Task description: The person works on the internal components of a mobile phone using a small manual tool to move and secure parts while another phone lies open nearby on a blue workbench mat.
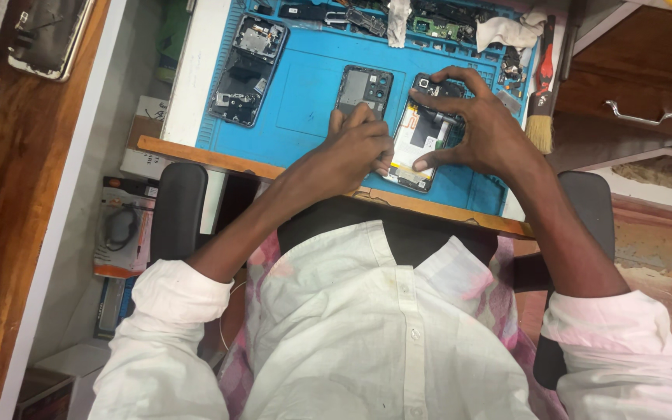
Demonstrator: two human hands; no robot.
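An opened phone with its white battery showing lies on the blue work mat. My right hand arches over it, fingertips pressing its top and lower edge. My left hand rests at the phone's left side with its fingers curled; any tool in it is hidden. A grey back cover with a camera cutout lies just beyond my left hand.
A second dismantled phone lies at the mat's left. Loose parts and a white cloth line the far edge. A brush with a red handle lies right of the mat. Wooden drawers stand at right; packaged goods lie on the floor left.
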